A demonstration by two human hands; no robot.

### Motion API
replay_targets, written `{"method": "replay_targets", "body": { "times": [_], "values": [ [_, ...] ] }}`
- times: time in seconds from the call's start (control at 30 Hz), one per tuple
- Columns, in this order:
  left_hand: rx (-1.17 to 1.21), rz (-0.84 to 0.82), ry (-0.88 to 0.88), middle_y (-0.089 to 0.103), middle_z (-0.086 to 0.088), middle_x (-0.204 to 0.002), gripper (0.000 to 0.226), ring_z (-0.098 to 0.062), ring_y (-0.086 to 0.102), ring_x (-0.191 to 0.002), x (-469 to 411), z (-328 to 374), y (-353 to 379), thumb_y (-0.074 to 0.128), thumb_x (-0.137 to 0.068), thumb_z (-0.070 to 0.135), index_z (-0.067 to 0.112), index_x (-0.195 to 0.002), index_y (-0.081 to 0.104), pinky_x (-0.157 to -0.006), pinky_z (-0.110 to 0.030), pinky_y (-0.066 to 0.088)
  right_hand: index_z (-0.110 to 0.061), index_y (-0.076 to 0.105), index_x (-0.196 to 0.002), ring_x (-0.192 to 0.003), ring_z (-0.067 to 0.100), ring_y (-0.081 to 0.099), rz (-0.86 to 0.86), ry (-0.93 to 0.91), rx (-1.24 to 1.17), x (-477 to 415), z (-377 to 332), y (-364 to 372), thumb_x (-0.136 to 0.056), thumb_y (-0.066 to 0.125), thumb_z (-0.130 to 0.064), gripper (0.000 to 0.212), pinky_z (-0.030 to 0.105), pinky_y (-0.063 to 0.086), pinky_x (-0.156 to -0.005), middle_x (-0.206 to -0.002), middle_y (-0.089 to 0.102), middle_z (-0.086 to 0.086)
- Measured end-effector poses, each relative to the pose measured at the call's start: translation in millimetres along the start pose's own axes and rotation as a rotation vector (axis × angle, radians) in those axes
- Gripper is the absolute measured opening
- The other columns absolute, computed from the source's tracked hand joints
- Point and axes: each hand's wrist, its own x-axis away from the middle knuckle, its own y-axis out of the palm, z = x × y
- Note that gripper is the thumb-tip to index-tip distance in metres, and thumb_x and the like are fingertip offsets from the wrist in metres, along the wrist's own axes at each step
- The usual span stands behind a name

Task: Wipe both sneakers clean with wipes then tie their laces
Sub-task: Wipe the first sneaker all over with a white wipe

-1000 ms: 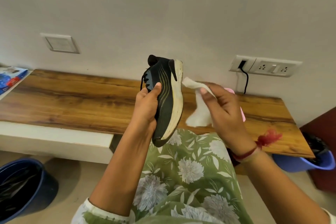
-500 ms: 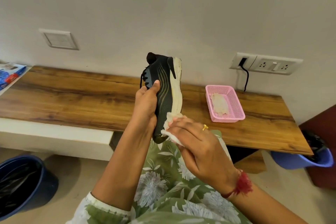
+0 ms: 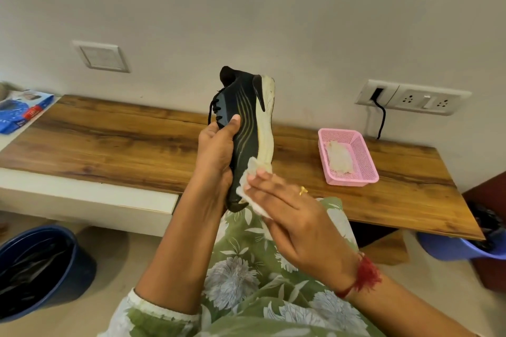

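Observation:
A black sneaker (image 3: 246, 123) with a white sole stands nearly upright in the air, heel up and toe down, its black laces facing left. My left hand (image 3: 216, 153) grips it around the middle, thumb on the side panel. My right hand (image 3: 290, 213) presses a white wipe (image 3: 250, 189) against the toe end of the sole with straight fingers. Only one sneaker is in view.
A wooden bench (image 3: 137, 145) runs along the wall behind the shoe. A pink basket (image 3: 367, 156) with used wipes sits on its right part. A blue wipes pack (image 3: 19, 112) lies at far left. A dark blue bin (image 3: 74, 254) stands at left, a purple bin (image 3: 449, 249) at right.
My right hand brought the wipe from beside the heel down to the toe end of the sole and now presses it there with flatter fingers. The sneaker stayed put in my left hand.

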Motion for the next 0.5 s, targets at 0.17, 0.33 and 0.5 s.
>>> {"method": "replay_targets", "body": {
  "times": [0.17, 0.33, 0.5],
  "values": [
    [0.0, -0.002, -0.008, 0.066, -0.008, -0.081, 0.021, -0.014, 0.067, -0.06, -1, 2, 2, 0.059, -0.094, 0.017, 0.002, -0.108, 0.055, -0.051, -0.024, 0.056, -0.011, 0.062, -0.118, -0.109, 0.005, 0.061, 0.168, 0.149, -0.49, -15, -7, -32, -0.092, 0.047, -0.012, 0.03, 0.022, 0.051, -0.085, -0.119, 0.065, -0.002],
    [0.048, 0.003, 0.032, 0.069, -0.007, -0.074, 0.016, -0.015, 0.068, -0.059, -2, -2, 4, 0.06, -0.093, 0.016, 0.002, -0.101, 0.06, -0.055, -0.026, 0.058, -0.005, 0.059, -0.123, -0.123, 0.018, 0.051, 0.089, -0.006, 0.13, -11, 0, -11, -0.087, 0.045, -0.008, 0.039, 0.031, 0.036, -0.11, -0.124, 0.062, 0.009],
    [-0.017, 0.014, 0.05, 0.069, -0.001, -0.066, 0.01, -0.009, 0.066, -0.052, -1, -1, -3, 0.059, -0.094, 0.017, 0.008, -0.09, 0.061, -0.048, -0.021, 0.053, -0.017, 0.067, -0.116, -0.1, 0.015, 0.063, -0.113, 0.171, -0.449, -6, -15, -18, -0.089, 0.046, -0.022, 0.035, 0.03, 0.052, -0.084, -0.112, 0.068, 0.005]
  ]
}}
